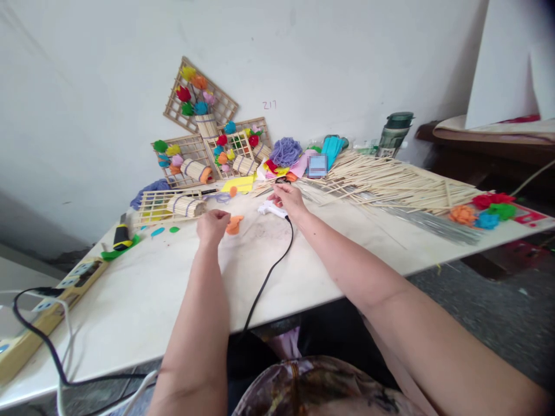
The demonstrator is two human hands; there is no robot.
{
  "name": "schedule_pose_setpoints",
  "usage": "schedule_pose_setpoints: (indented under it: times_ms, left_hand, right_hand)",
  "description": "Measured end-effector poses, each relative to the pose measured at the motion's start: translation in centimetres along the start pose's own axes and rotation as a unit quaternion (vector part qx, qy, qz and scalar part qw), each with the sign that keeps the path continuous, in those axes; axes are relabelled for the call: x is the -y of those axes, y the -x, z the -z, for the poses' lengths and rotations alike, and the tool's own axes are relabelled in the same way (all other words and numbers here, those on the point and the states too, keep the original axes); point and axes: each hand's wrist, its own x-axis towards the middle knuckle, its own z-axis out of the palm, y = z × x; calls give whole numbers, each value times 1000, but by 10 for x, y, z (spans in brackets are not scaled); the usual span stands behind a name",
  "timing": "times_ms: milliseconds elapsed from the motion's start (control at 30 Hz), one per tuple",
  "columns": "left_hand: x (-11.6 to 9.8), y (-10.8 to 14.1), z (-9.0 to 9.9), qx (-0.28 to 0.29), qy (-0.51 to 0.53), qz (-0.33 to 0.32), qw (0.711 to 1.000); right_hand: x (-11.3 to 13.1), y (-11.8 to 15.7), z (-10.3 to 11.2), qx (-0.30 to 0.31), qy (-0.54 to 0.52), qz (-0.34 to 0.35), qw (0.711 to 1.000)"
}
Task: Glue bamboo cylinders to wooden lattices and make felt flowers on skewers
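Observation:
My left hand (212,227) is closed in a pinch above the table, just left of an orange cut piece of felt-like material (235,225). Whatever sits between its fingertips is too small or hidden to name. Further right, my right hand (289,199) has thumb and forefinger pressed together, the other fingers curled. Beneath and beside it is a white glue gun (272,209) with a black cord; I cannot see these fingers wrapped round its handle. A small orange disc (233,190) lies beyond the left hand. A stick lattice with a small stick-built pot (186,206) lies to the left.
Finished lattices with colourful flowers (197,92) lean on the wall. Purple yarn (285,151), a heap of wooden sticks (399,182), wires (451,225) and a bottle (394,134) stand along the back and right. A utility knife (122,236) and power strip (80,283) line the left edge.

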Motion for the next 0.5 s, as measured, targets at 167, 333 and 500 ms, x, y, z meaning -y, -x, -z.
schedule_pose_setpoints:
  times_ms: [167, 333, 500]
  left_hand:
    - [14, -6, 12, -39, -137, 70, 987]
    - [23, -10, 12, -45, -168, 108, 979]
    - [33, -15, 11, -65, -166, 128, 976]
  right_hand:
    - [-6, -4, -1, 6, 62, 17, 998]
    - [-16, -10, 0, 9, 111, 44, 993]
    - [-23, -15, 1, 10, 123, 54, 991]
